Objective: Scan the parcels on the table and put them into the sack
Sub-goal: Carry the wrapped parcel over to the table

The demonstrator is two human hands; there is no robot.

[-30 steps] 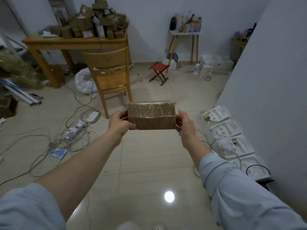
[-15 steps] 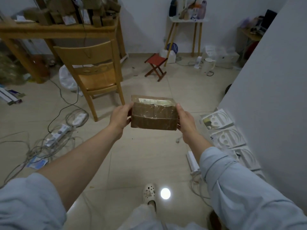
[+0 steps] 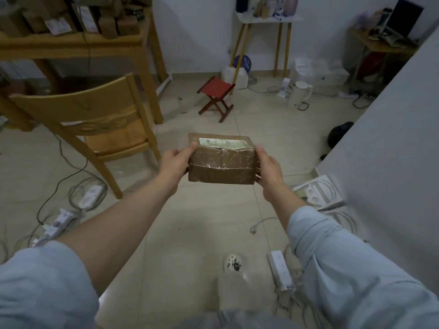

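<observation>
Holding a brown parcel (image 3: 221, 162) out over the tiled floor (image 3: 202, 233), the person is gripping it at both short ends: the left hand (image 3: 174, 162) is curling round the left end with the thumb lying along the top edge, and the right hand (image 3: 268, 169) is wrapping round the right end, its fingers going underneath. The parcel is sitting roughly level between the two hands, with clear tape shining across its near face and a pale label (image 3: 223, 142) showing on top. More boxes (image 3: 107, 22) are lying piled on the wooden worktop (image 3: 71, 47) at the upper left, well apart from the held one. A wooden chair (image 3: 95, 119) is standing in front of that worktop, and a small red stool (image 3: 216, 96) is standing further back. Cables (image 3: 78, 193) and a white power strip (image 3: 281, 271) are lying on the floor, and a white shoe (image 3: 234, 263) is showing below the parcel
</observation>
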